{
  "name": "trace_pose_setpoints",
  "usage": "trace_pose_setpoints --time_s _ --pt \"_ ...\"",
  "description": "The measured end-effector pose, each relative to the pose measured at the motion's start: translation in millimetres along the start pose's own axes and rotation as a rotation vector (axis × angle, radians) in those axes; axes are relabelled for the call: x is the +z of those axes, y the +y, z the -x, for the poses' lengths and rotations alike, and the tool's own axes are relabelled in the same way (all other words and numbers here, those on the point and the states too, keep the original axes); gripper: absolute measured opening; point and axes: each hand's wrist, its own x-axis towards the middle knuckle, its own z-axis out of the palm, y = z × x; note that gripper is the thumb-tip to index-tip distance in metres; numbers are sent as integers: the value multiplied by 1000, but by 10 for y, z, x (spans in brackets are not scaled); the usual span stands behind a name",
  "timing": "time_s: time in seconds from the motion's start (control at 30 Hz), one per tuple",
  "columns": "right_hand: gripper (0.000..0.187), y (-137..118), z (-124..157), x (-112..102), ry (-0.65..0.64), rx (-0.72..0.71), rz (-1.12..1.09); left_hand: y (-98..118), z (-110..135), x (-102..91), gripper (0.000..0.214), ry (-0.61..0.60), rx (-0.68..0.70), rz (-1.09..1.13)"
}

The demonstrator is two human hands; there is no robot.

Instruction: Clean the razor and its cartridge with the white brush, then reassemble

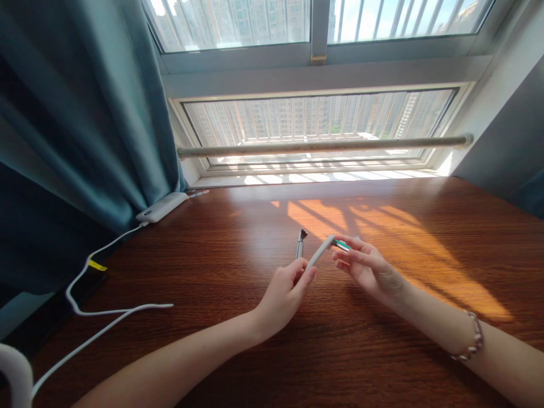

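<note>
My left hand (pixel 280 297) is closed around the lower end of a slim white brush (pixel 318 254), which slants up to the right. Short dark bristles show on its upper end. Beyond my left fingers stands out a silver stick with a dark tip (pixel 300 245); its lower end is hidden, so whether the hand holds it or it lies on the table cannot be told. My right hand (pixel 368 271) pinches a small silver-and-green piece (pixel 342 245) at the brush's bristled end. What this piece is cannot be made out. The lower fingers of that hand are loosely bent.
The brown wooden table (pixel 221 362) carries a white power strip (pixel 162 208) at the far left, with a white cable (pixel 102 311) curving forward. Blue curtains (pixel 85 113) hang on the left. A window with a rail (pixel 323 147) borders the back.
</note>
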Motion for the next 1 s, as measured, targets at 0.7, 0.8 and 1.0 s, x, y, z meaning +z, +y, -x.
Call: trace_pose_setpoints --time_s 0.7,0.8,1.0 --pt "35 -29 -1 2 13 -19 3 -9 25 5 32 -19 26 -28" --pt "36 -31 -5 7 10 -22 5 -6 43 8 32 -8 34 -12" --pt "39 -46 43 48 -50 -7 8 14 99 4 28 49 49 159"
